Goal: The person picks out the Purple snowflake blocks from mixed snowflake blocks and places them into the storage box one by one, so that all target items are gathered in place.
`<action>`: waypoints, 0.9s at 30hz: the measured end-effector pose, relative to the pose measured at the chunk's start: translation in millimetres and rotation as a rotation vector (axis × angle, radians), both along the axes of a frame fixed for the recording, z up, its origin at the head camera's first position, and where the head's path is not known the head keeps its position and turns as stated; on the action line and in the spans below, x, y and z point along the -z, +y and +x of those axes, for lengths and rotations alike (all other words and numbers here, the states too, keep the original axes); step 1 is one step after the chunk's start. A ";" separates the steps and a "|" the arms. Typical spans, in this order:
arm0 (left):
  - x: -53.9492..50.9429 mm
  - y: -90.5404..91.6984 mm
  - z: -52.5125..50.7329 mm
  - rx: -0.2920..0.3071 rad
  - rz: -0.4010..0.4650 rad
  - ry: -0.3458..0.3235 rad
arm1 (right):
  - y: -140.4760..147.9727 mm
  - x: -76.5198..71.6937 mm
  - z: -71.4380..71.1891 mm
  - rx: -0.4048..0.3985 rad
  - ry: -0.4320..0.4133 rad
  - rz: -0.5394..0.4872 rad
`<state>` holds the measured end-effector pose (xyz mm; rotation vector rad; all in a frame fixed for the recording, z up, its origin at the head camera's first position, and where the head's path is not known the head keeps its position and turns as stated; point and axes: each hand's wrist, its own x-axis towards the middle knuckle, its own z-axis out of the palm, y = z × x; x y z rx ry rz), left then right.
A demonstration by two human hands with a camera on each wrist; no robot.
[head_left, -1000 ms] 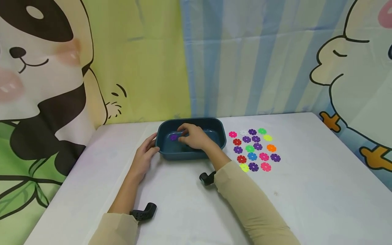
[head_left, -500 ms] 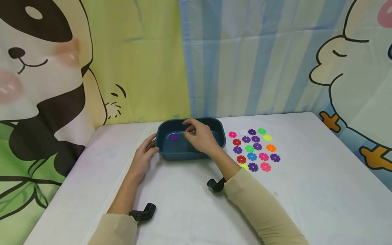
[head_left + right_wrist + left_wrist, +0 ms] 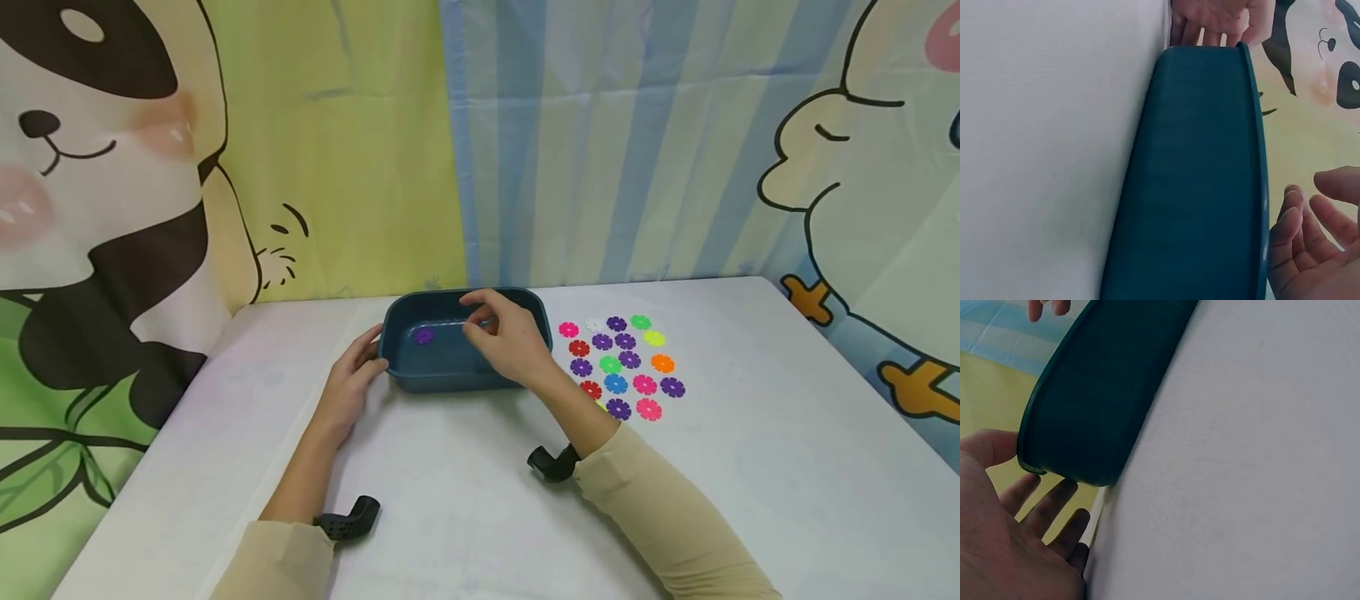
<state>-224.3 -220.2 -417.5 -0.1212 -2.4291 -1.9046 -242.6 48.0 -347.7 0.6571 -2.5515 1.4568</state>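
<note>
A dark teal plastic basin stands on the white table. My left hand rests against its left end; the left wrist view has the thumb touching the rim and the fairly straight fingers by the outer wall. Over the basin's right part hovers my right hand, fingers loosely bent with a gap to the thumb and nothing between them, as the right wrist view confirms. One purple notched plastic disc lies on the basin's floor, towards the left. My right hand hides part of the basin's inside.
Several notched discs in many colours, such as an orange one and a blue one, lie flat in loose rows right of the basin. Behind the white table hangs a printed cloth.
My right hand has drawn back to the right and slightly up over the basin, away from the purple disc. The left hand keeps its place at the basin's left end.
</note>
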 end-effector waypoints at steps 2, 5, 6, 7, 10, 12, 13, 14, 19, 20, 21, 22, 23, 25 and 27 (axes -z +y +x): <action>-0.5 -0.3 -0.4 0.000 -0.002 0.002 | 1.9 0.0 1.7 0.000 0.006 -0.004; -1.7 -0.4 0.0 0.002 -0.007 0.003 | 4.8 1.0 4.2 -0.002 0.007 -0.009; -1.8 -0.4 0.2 0.003 -0.007 0.003 | 5.7 1.2 5.2 -0.002 0.009 -0.012; -2.0 -0.2 0.4 0.003 -0.005 0.003 | 6.7 1.2 6.2 -0.002 0.012 -0.017; -1.8 0.0 0.7 0.003 -0.005 0.000 | 9.1 -0.2 9.8 -0.001 0.019 -0.028; -1.8 0.2 0.8 0.000 -0.005 -0.002 | 10.5 -1.7 11.8 -0.003 0.024 -0.034; -2.1 0.4 1.0 -0.001 -0.007 -0.001 | 11.2 -2.5 12.7 -0.004 0.024 -0.036; -2.2 0.4 1.0 -0.002 -0.008 0.000 | 11.9 -3.2 13.5 -0.004 0.024 -0.037; -2.4 0.5 1.4 0.005 -0.004 0.003 | 16.5 -5.6 17.3 0.000 0.012 -0.043; -2.2 0.2 1.5 0.008 -0.002 0.003 | 17.6 -5.8 18.0 0.003 0.008 -0.043; -2.3 0.3 1.8 0.009 -0.002 0.002 | 18.6 -5.9 18.8 0.005 0.005 -0.043; -2.3 0.2 2.1 0.010 -0.005 0.002 | 19.6 -6.0 19.5 0.011 0.003 -0.041; -2.2 0.1 2.3 0.008 -0.006 0.001 | 20.5 -6.1 20.3 0.016 0.002 -0.039; -2.0 -0.2 2.6 0.007 -0.009 0.001 | 22.3 -6.4 21.7 0.030 0.002 -0.038; -1.7 -0.1 2.6 0.004 -0.015 0.003 | 24.0 -6.5 22.5 0.045 0.005 -0.037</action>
